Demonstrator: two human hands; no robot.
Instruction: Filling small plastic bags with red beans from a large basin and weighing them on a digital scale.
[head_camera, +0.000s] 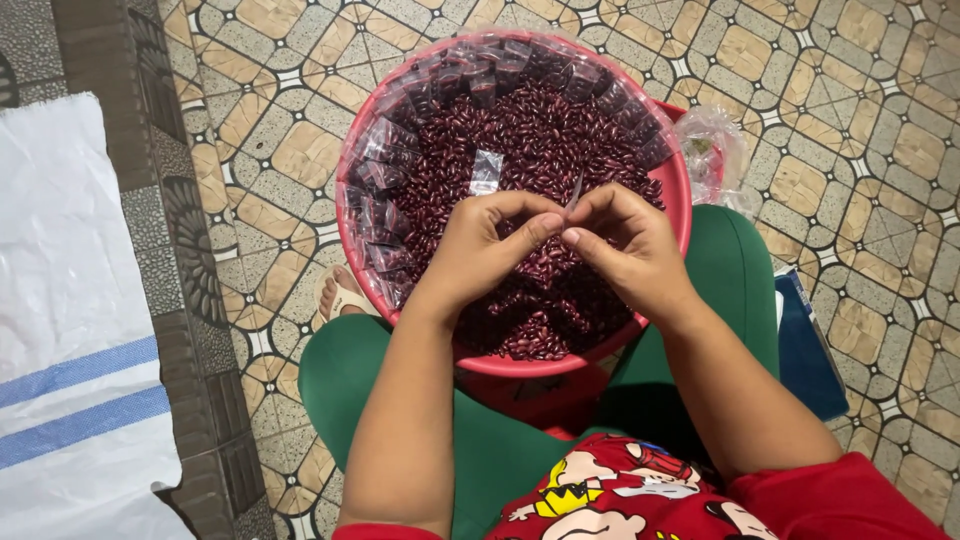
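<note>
A red round basin full of dark red beans rests between my knees. Small clear plastic bags filled with beans line its left and far rim. My left hand and my right hand meet over the basin's middle. Together their fingertips pinch a small clear plastic bag, which sticks up thin between them. Another flat clear bag lies on the beans just beyond my left hand.
A crumpled clear plastic bag lies on the patterned tile floor right of the basin. A white sack with blue stripes covers the floor at left. A blue object sits by my right knee. A sandalled foot shows left of the basin.
</note>
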